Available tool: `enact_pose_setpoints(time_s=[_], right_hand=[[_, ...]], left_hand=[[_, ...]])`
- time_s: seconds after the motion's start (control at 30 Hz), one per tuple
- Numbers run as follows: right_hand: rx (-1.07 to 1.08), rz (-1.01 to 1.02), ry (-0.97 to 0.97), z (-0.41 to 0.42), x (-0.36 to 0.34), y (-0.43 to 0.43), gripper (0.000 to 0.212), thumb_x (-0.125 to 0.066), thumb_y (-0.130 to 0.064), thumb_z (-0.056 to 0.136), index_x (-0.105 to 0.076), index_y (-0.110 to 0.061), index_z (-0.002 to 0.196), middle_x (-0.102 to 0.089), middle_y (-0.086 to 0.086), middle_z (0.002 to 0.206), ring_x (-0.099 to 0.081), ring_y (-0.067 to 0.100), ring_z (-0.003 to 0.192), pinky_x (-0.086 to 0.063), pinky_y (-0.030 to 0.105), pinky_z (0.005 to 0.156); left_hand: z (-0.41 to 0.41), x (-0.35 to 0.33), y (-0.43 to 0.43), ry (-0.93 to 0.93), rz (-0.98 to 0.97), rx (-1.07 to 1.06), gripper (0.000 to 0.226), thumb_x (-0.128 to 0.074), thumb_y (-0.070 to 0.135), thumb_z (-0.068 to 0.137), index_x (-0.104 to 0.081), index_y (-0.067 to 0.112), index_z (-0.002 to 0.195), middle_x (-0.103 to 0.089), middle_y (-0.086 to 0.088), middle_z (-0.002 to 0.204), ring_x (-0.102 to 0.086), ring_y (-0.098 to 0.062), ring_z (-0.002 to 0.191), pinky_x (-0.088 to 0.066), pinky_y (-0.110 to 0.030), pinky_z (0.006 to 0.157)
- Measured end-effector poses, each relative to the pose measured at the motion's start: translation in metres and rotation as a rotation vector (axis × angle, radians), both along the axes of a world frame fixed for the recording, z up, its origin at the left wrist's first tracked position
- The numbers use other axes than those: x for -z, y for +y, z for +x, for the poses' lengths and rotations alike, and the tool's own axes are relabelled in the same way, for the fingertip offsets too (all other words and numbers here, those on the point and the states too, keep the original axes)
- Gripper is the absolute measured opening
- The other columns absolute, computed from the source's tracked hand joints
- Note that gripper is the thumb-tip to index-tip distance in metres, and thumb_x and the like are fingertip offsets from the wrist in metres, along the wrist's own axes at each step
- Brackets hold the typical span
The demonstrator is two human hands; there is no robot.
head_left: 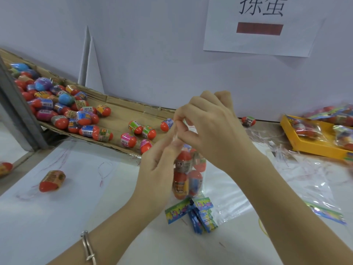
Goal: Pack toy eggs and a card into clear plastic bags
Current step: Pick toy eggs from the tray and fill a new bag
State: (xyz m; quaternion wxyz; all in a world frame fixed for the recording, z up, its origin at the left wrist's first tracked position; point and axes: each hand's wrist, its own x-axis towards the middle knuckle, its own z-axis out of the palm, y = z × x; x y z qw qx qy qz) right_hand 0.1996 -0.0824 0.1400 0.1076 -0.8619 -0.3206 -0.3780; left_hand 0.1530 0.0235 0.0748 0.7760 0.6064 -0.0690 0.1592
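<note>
A clear plastic bag (188, 180) with several red toy eggs inside hangs upright over the white table. My left hand (158, 165) pinches its top edge from the left with thumb and fingers. From the right, my right hand (208, 127) pinches the same top edge. Under the bag lies a small pile of colourful cards (194, 213). Loose toy eggs (76, 111) fill a cardboard tray (122, 111) at the back left.
One egg (51, 181) lies alone on the table at the left, another egg (248, 121) by the wall. A yellow tray (305, 146) of packed bags stands at the right. Empty clear bags (286, 199) and plastic strips lie on the right.
</note>
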Motion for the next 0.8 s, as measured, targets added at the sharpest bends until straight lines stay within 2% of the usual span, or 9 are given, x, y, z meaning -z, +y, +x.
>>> enact_pose_setpoints(time_s=[0.03, 0.1, 0.2, 0.37, 0.53, 0.63, 0.73, 0.8], right_hand=[[0.008, -0.025, 0.035, -0.001, 0.000, 0.000, 0.021, -0.052, -0.014, 0.088, -0.069, -0.009, 0.077, -0.060, 0.005, 0.069, -0.054, 0.027, 0.076, -0.034, 0.039, 0.085], [0.015, -0.066, 0.088, -0.001, -0.001, 0.001, 0.024, -0.049, -0.018, 0.091, -0.069, -0.011, 0.081, -0.060, 0.004, 0.073, -0.053, 0.025, 0.080, -0.032, 0.037, 0.088], [0.009, -0.052, 0.100, -0.001, -0.002, 0.000, 0.024, -0.049, -0.018, 0.090, -0.069, -0.011, 0.081, -0.060, 0.003, 0.072, -0.052, 0.024, 0.079, -0.031, 0.036, 0.088], [-0.038, -0.008, 0.086, -0.001, 0.001, 0.001, 0.018, -0.056, -0.019, 0.085, -0.068, -0.010, 0.076, -0.059, 0.003, 0.068, -0.052, 0.024, 0.073, -0.032, 0.038, 0.085], [-0.028, 0.010, 0.103, 0.003, 0.002, -0.003, 0.016, -0.057, -0.023, 0.084, -0.068, -0.013, 0.077, -0.059, 0.000, 0.069, -0.052, 0.021, 0.074, -0.029, 0.037, 0.086], [0.025, 0.010, 0.062, 0.005, 0.007, 0.000, 0.018, -0.056, -0.021, 0.085, -0.067, -0.012, 0.075, -0.059, 0.001, 0.068, -0.052, 0.022, 0.072, -0.030, 0.038, 0.085], [0.102, 0.087, 0.046, 0.011, 0.008, -0.005, 0.016, -0.056, -0.018, 0.085, -0.066, -0.010, 0.076, -0.060, 0.002, 0.070, -0.055, 0.025, 0.073, -0.030, 0.039, 0.085], [0.112, 0.213, 0.123, 0.019, 0.004, -0.016, 0.009, -0.060, -0.016, 0.085, -0.066, -0.013, 0.079, -0.057, -0.005, 0.070, -0.055, 0.022, 0.075, -0.030, 0.039, 0.085]], left_hand=[[0.000, 0.000, 0.001, 0.010, -0.021, -0.033, 0.035, -0.055, 0.043, 0.081, -0.072, 0.031, 0.109, -0.075, 0.003, 0.093, -0.070, -0.021, 0.092, -0.058, -0.032, 0.077], [0.001, 0.000, 0.001, 0.001, -0.063, -0.083, 0.031, -0.056, 0.038, 0.082, -0.075, 0.026, 0.103, -0.072, -0.004, 0.082, -0.065, -0.024, 0.079, -0.056, -0.036, 0.073], [0.002, 0.001, 0.002, -0.022, -0.119, -0.170, 0.022, -0.062, 0.025, 0.080, -0.073, 0.021, 0.098, -0.074, 0.000, 0.075, -0.067, -0.016, 0.071, -0.057, -0.024, 0.066], [0.001, 0.003, 0.006, -0.088, -0.015, -0.285, 0.008, -0.064, 0.028, 0.080, -0.072, 0.026, 0.082, -0.074, 0.002, 0.070, -0.069, -0.011, 0.066, -0.056, -0.021, 0.062], [0.003, 0.005, 0.007, -0.076, 0.034, -0.333, 0.011, -0.064, 0.032, 0.082, -0.074, 0.032, 0.077, -0.074, -0.001, 0.073, -0.072, -0.022, 0.070, -0.057, -0.026, 0.064], [0.004, 0.006, 0.006, -0.065, 0.058, -0.357, 0.020, -0.066, 0.024, 0.087, -0.074, 0.039, 0.075, -0.074, 0.002, 0.074, -0.073, -0.018, 0.071, -0.058, -0.025, 0.064], [0.004, 0.007, 0.006, -0.027, -0.016, -0.366, 0.029, -0.064, 0.012, 0.091, -0.073, 0.033, 0.073, -0.075, 0.001, 0.074, -0.074, -0.017, 0.069, -0.056, -0.020, 0.060], [0.004, 0.007, 0.006, 0.001, -0.052, -0.368, 0.027, -0.062, 0.009, 0.092, -0.073, 0.027, 0.075, -0.075, -0.001, 0.076, -0.074, -0.018, 0.070, -0.056, -0.020, 0.059]])
